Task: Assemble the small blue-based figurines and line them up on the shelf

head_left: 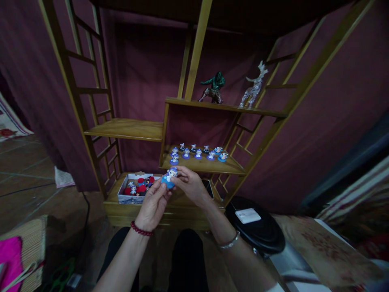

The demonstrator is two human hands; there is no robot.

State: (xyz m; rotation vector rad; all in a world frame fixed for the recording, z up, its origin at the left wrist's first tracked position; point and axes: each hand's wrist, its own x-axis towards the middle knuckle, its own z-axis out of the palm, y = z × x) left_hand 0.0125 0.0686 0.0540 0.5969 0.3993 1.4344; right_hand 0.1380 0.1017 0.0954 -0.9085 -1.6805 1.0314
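Observation:
Between my two hands is a small figurine (170, 176) with purple hair and a round blue base. My left hand (155, 199) grips it by the base from the lower left. My right hand (190, 184) has its fingers closed on the figurine's right side. Just behind, several similar figurines (198, 153) stand in rows on a low wooden shelf (209, 165). At the lower left, an open box (129, 199) holds more figurines, some with red bases, lying jumbled together.
A green crouching statuette (215, 86) and a clear deer ornament (254, 87) stand on the upper right shelf. The side shelf (130, 129) juts out at left. A black-lidded bin (255, 227) with a white card stands at right. A woven stool (26, 251) is at lower left.

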